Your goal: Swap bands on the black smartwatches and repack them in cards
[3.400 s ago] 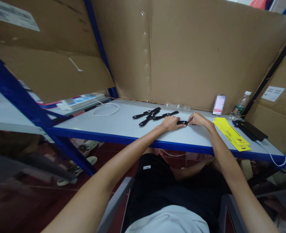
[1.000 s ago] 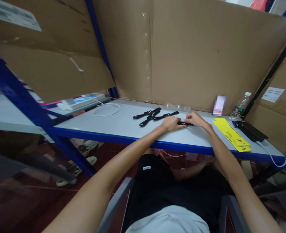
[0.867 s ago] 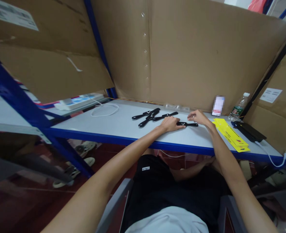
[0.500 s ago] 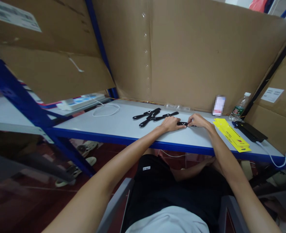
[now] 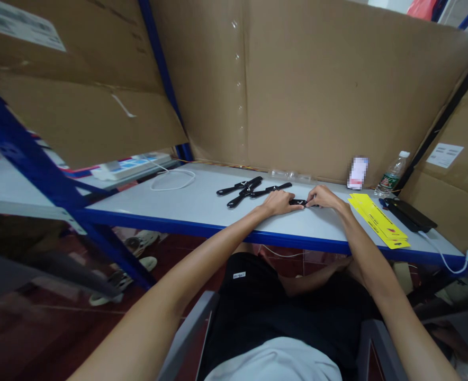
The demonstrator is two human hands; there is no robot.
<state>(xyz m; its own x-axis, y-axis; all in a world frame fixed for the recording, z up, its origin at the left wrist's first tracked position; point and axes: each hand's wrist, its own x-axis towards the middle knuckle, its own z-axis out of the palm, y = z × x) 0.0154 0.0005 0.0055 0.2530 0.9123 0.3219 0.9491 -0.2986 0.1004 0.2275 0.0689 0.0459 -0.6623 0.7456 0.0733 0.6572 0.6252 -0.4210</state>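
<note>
Evidently, the left hand (image 5: 279, 202) is grasping one end of a black tool (image 5: 297, 202) and holding it on the table (image 5: 178, 205), while the right hand (image 5: 324, 197) is bunching its fingertips at the tool's middle, though whether they are actually pinching it I cannot tell. Going by its gloss, the tool is looking light, stiff and slightly slippery, so its ends are probably offering the surest hold. Farther out, other black tools (image 5: 244, 193) are lying crossed leftward and yellow cards (image 5: 378, 219) are resting rightward.
</note>
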